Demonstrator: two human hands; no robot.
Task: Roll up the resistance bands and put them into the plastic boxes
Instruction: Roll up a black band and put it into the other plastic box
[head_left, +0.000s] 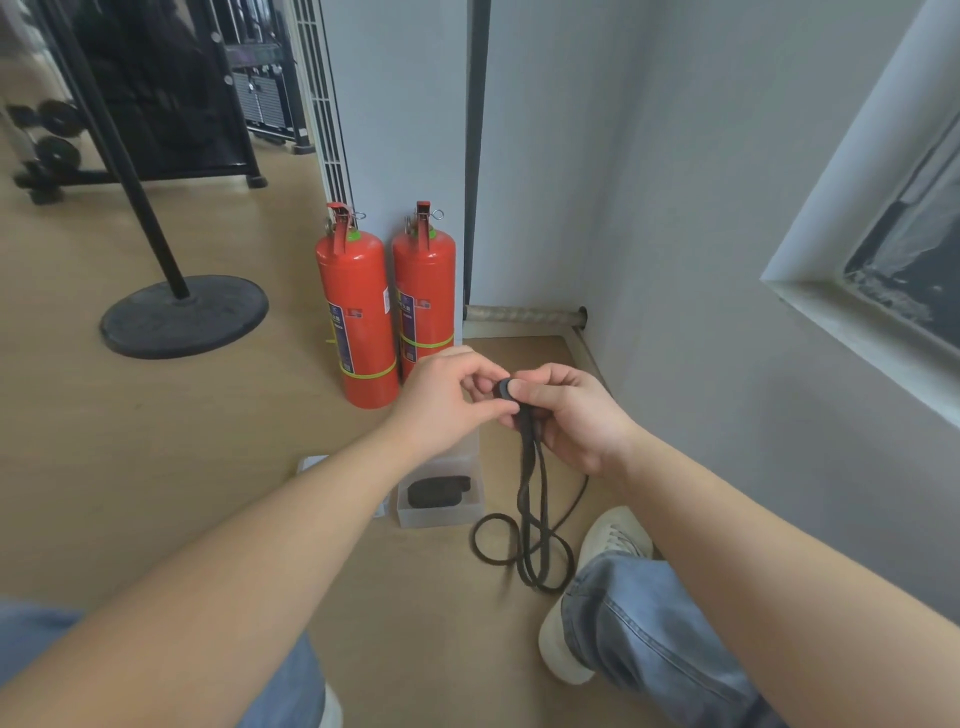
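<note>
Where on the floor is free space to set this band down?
Free: the bare floor between the stand base and the left fire extinguisher. Crowded: between the plastic box and the shoe, where the resistance band's loops lie.

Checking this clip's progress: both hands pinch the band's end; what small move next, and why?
Probably wind another turn: the left hand and right hand pinch only a small coil, while most of the resistance band hangs loose to the floor.
</note>
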